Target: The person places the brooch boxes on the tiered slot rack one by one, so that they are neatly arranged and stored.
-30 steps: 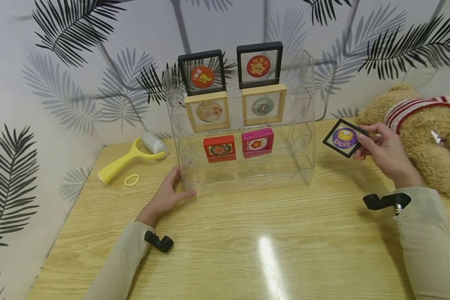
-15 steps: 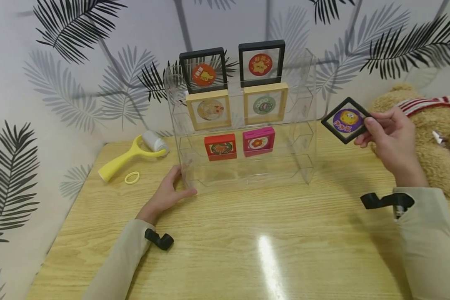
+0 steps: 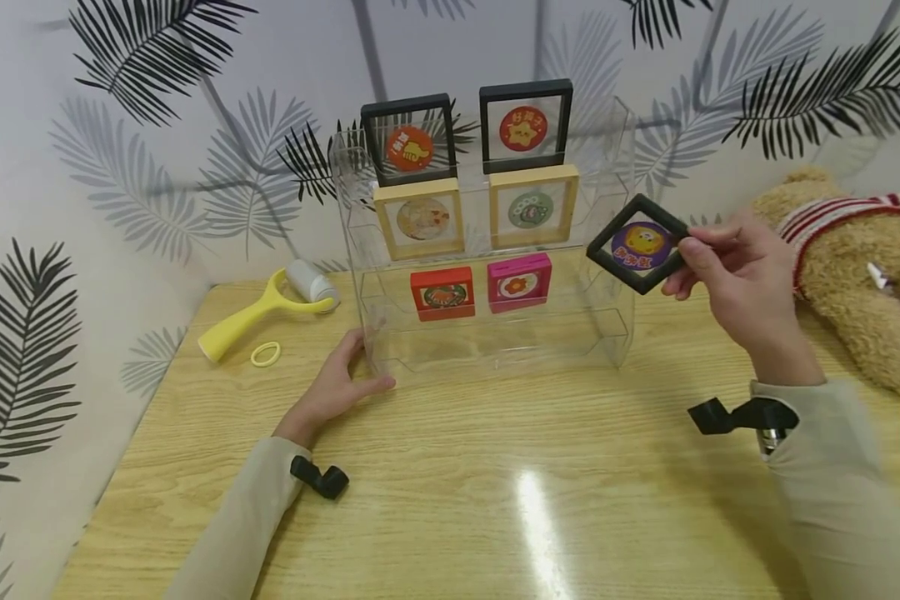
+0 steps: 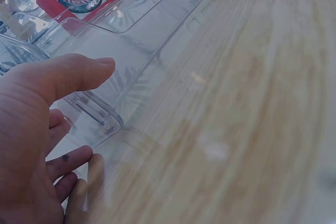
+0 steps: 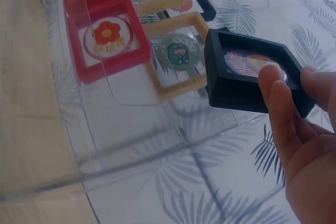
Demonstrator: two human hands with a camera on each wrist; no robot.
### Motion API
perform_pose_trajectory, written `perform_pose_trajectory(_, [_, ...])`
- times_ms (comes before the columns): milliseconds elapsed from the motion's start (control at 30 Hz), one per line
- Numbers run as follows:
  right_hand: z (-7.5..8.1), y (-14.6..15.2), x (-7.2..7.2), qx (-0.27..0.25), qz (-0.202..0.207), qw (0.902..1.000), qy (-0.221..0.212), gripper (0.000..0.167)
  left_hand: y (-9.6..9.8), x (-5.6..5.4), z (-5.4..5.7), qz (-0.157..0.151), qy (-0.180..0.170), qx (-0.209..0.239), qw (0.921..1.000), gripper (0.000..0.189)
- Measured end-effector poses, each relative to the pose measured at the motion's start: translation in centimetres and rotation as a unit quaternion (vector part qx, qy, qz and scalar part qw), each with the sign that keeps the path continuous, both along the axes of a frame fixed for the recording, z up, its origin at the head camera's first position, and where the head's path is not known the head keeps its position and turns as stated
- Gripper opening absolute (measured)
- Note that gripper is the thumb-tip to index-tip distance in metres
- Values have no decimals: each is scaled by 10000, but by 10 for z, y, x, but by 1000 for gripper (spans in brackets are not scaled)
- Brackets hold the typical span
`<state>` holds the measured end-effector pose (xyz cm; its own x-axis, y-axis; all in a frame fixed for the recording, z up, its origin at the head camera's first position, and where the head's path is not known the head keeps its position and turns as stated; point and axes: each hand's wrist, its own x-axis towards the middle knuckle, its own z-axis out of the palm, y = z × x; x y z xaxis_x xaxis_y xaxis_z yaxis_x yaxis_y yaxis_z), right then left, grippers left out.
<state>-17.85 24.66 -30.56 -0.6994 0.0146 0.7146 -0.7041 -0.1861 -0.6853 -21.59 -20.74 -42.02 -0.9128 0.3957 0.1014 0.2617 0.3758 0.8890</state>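
Observation:
In the head view my right hand (image 3: 750, 279) pinches a black square frame (image 3: 602, 261) by one corner. It has a clear window with a purple round badge (image 3: 643, 244) inside, and is held corner-down at the right side of a clear acrylic display stand (image 3: 495, 358). My left hand (image 3: 333, 387) holds the stand's lower left corner, thumb in front and the other fingers round the side. On the stand are two black frames (image 3: 526, 87) on top, two light wooden-coloured frames (image 3: 572, 208) below, then a red frame (image 3: 442, 314) and a pink frame (image 3: 520, 267).
A yellow Y-shaped slingshot-like handle (image 3: 232, 329), a yellow ring (image 3: 266, 354) and a whitish cylinder (image 3: 309, 282) lie left of the stand. A teddy bear (image 3: 855, 275) lies at the right. A leaf-patterned cloth (image 3: 195, 200) covers the wall behind the wooden table (image 3: 450, 483).
My right hand has lifted the black frame from beside the teddy bear and carried it left to the stand's right side. The left hand stays at the stand's corner.

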Motion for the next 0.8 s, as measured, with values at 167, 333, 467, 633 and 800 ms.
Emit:
perform_pose_trajectory(167, [4,-21,0,509,259,9980,282,14,1,-1,-1,4,0,36,10000,74])
perform_pose_trajectory(333, [6,-44,-2,1393,-177,9898,245,15,0,-1,-1,19,33,19,10000,73])
perform_pose_trajectory(467, [-2,-63,-3,2167,-561,9746,69,12,0,-1,0,6,31,-20,10000,74])
perform_pose_trajectory(633, [-11,-88,-5,2728,-371,9613,-114,14,0,-1,1,45,-1,-18,10000,75])
perform_pose_trajectory(800, [-20,-110,-9,3183,33,9472,-376,17,-1,-1,0,14,5,-34,10000,75])
